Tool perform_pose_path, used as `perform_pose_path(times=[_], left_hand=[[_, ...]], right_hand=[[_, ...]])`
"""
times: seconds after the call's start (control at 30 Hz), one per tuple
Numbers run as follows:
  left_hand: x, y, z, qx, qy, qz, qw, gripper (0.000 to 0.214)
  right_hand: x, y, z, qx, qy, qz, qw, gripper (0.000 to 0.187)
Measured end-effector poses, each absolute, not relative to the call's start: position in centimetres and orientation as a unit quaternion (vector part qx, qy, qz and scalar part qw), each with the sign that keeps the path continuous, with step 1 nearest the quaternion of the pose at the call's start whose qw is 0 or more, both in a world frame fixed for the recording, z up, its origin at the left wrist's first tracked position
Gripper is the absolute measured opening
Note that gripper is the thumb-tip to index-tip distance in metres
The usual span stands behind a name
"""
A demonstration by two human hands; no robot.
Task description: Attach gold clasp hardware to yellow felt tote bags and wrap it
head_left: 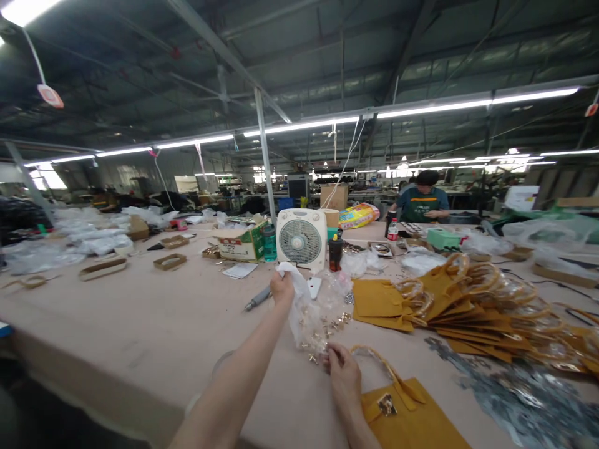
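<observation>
My left hand (282, 288) is closed around the top of a clear plastic bag (299, 305) and holds it up off the table. Small gold-coloured metal pieces (334, 324) lie in and beside the bag's lower end. Close to these pieces is my right hand (344, 374), its fingers bent together; whether they pinch a piece is too small to make out. Just right of that hand lies a mustard-yellow handbag (412, 418) with a looped handle and a gold clasp (386, 405).
A white box fan (301, 239) stands ahead, a grey pen-shaped tool (257, 299) and a white phone (314, 287) before it. Yellow handbags (468, 305) are piled at right, near scattered grey metal pieces (528, 393). Across the table is a person in a green apron (423, 204).
</observation>
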State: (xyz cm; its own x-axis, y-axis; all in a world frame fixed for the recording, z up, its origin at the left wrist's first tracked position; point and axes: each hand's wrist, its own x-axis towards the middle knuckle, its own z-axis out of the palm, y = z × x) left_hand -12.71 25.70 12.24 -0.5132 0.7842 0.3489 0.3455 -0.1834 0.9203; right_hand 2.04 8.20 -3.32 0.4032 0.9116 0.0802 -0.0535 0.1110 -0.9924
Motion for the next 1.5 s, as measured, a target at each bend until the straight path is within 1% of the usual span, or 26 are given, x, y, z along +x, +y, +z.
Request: perform_pose_path(times=[0.13,0.33,0.4,0.47,0.53,0.6,0.67,0.8,0.83,0.9,0.93,0.97,1.07,1.23,1.27,1.5], left_hand=[[-12.6,25.4,13.4,0.485,0.581,0.631,0.171,0.026],[-12.5,25.7,15.7,0.498,0.544,0.654,0.168,0.033],[-12.9,25.9,16.3,0.501,0.536,0.659,0.168,0.033],[-13.6,25.9,16.5,0.502,0.534,0.659,0.171,0.033],[-14.4,25.6,16.1,0.507,0.537,0.649,0.185,0.036],[-15.2,24.8,15.4,0.527,0.543,0.617,0.217,0.039],[-15.8,23.6,14.3,0.570,0.540,0.557,0.268,0.040],[-15.8,20.2,12.1,0.688,0.481,0.395,0.373,0.028],[-15.4,19.5,11.6,0.714,0.459,0.359,0.389,0.028],[-14.3,18.2,10.5,0.757,0.415,0.303,0.404,0.039],[-13.7,17.7,10.0,0.772,0.397,0.284,0.406,0.040],[-13.1,17.4,9.5,0.785,0.382,0.270,0.406,0.036],[-11.8,17.1,8.2,0.811,0.352,0.244,0.400,0.014],[-12.2,18.7,7.4,0.807,0.356,0.261,0.392,0.002],[-12.6,19.2,7.4,0.800,0.363,0.273,0.393,0.002],[-14.1,20.9,8.9,0.727,0.397,0.384,0.408,0.025]], right_hand=[[1.9,8.0,-3.1,-0.564,-0.416,0.361,0.615,0.049],[1.6,7.6,-2.4,-0.585,-0.448,0.328,0.592,0.048],[1.5,7.5,-2.1,-0.595,-0.454,0.315,0.584,0.051],[1.4,7.4,-1.7,-0.602,-0.462,0.303,0.577,0.055],[1.4,7.2,-1.3,-0.602,-0.467,0.297,0.575,0.053],[1.3,7.1,-1.0,-0.597,-0.467,0.300,0.580,0.050],[1.4,7.0,-0.8,-0.586,-0.464,0.312,0.586,0.049],[1.4,7.0,-0.8,-0.566,-0.472,0.336,0.587,0.047],[1.4,6.9,-0.8,-0.558,-0.480,0.339,0.586,0.045],[1.4,6.9,-0.8,-0.539,-0.501,0.344,0.584,0.042],[1.4,6.8,-0.8,-0.531,-0.508,0.347,0.582,0.041],[1.4,6.7,-0.8,-0.526,-0.510,0.351,0.583,0.042],[1.6,6.6,-0.9,-0.528,-0.486,0.366,0.592,0.045],[1.8,6.8,-1.4,-0.536,-0.455,0.367,0.609,0.051],[1.8,6.9,-1.6,-0.536,-0.454,0.363,0.612,0.052],[1.7,7.2,-2.7,-0.534,-0.454,0.362,0.614,0.053]])
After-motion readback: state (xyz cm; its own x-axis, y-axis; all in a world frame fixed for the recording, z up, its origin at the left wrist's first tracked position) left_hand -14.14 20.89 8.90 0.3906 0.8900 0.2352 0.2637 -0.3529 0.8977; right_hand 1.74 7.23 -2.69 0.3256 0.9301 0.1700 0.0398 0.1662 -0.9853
